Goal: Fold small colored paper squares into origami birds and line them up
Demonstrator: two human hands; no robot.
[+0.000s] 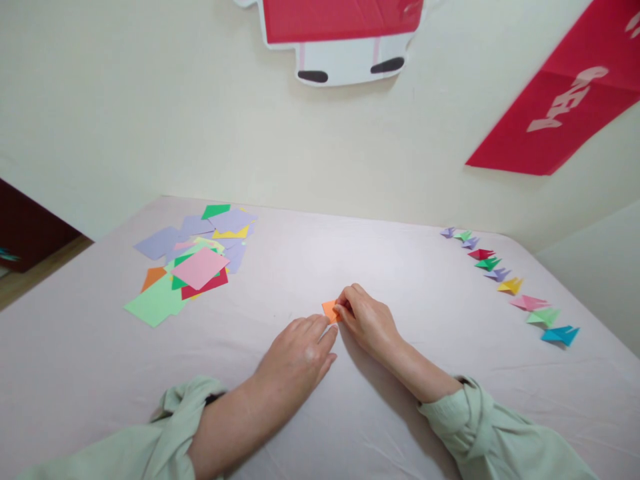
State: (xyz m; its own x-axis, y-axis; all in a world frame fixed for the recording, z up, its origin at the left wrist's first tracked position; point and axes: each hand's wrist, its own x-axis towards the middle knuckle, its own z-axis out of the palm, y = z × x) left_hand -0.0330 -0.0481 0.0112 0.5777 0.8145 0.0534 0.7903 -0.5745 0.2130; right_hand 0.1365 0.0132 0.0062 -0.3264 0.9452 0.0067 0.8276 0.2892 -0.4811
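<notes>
A small folded piece of orange paper (pixel 329 309) lies on the table between my two hands. My right hand (pixel 367 320) pinches its right side between thumb and fingers, hiding that part. From the lower left, my left hand (pixel 303 350) reaches to the paper's near edge. Its fingers are stretched out and lie low over the cloth, with the fingertips at the paper. Whether they press on it is hard to see.
Loose coloured paper sheets (pixel 200 268) lie heaped at the left. Along the right side runs a slanting row of small folded paper figures (pixel 510 286) in several colours. A pale cloth (pixel 280 267) covers the table, which meets the wall (pixel 350 153) at the back.
</notes>
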